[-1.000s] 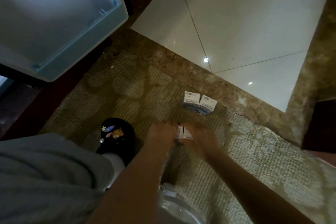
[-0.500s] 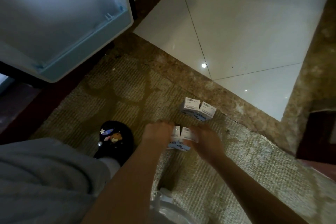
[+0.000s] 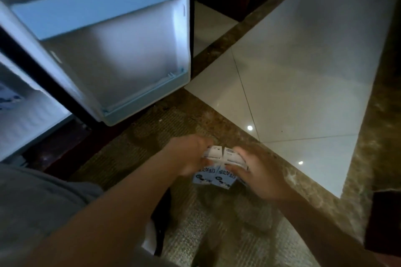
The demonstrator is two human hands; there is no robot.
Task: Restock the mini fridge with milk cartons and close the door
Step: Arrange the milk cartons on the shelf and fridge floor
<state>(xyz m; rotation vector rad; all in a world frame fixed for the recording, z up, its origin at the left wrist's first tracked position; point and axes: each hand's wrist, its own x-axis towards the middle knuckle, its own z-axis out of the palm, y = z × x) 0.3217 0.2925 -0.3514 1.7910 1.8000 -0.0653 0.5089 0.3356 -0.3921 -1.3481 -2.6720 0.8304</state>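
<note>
Nearest the camera we note a grey-clothed knee (image 3: 36, 206) and both forearms reaching forward over a woven rug (image 3: 227, 234). The left hand (image 3: 188, 156) has its fingers curled round the left side of the milk cartons (image 3: 211, 172). The right hand (image 3: 260, 171) clasps the right side, its thumb across the front. Two cartons are plainly visible, pressed side by side between the hands just above the rug; we cannot tell whether more sit behind the right hand.

Beyond them the fridge door (image 3: 134, 54) stands wide open, and the visible part of its door shelf (image 3: 97, 13) holds nothing. The fridge interior (image 3: 23, 119) shows at the left edge; a pale printed shape lies there, too blurred to identify. Pale floor tiles (image 3: 303, 71) lie further off.

Our assessment: the cartons are gathered but not yet loaded. Placing them inside and shutting the door remain outstanding.
</note>
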